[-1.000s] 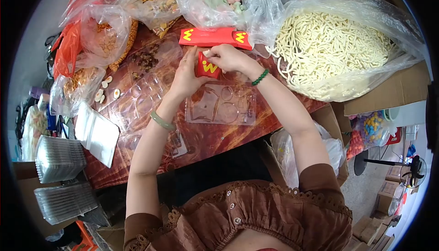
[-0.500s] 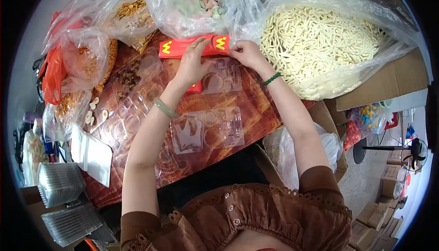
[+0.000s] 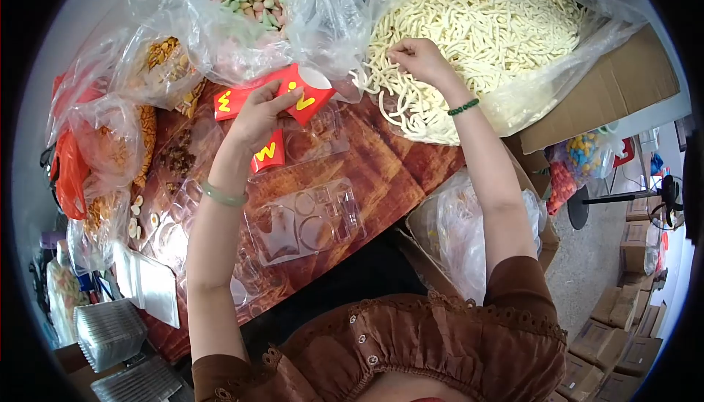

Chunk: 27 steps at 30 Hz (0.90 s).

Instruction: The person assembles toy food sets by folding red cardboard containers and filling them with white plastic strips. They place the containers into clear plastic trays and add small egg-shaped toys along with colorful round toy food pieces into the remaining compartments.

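While my left hand (image 3: 258,115) clamps a red fry carton (image 3: 306,93) at far centre, my right hand (image 3: 425,63), fingertips together, is at the pale stick snacks (image 3: 506,32), far right. Can't tell if it grips any.

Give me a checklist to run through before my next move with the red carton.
- Left hand gripping the red carton: ok.
- Carton mouth facing away from the left palm: ok.
- Right hand at the white stick-shaped snacks: ok, over the pile's left part.
- Snack pinched in the right fingers: cannot tell.
- Snacks showing at the carton's mouth: not ok, none visible.
- Nearest clear plastic tray filled: not ok, nothing seen in it.
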Each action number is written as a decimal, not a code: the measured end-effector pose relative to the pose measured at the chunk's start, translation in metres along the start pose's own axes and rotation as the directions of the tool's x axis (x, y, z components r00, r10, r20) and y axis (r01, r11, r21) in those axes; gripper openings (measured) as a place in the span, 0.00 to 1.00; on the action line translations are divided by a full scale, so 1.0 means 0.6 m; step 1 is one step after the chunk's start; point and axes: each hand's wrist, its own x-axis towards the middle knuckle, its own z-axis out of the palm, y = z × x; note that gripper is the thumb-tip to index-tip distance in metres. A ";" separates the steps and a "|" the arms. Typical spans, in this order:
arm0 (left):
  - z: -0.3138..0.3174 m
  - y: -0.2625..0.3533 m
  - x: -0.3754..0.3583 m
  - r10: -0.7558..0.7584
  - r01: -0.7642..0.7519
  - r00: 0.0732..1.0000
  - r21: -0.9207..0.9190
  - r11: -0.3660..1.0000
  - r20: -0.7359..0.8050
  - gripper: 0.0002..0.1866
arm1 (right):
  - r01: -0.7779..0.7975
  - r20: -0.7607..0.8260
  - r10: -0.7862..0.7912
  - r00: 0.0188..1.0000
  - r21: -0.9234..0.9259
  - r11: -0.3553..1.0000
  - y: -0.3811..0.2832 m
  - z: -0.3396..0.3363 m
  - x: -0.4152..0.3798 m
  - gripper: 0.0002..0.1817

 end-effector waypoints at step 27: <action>0.077 -0.030 0.107 0.208 -0.126 0.967 -0.440 0.889 0.144 0.19 | 0.449 0.193 -0.413 0.890 -0.212 0.868 0.004 0.115 0.103 0.12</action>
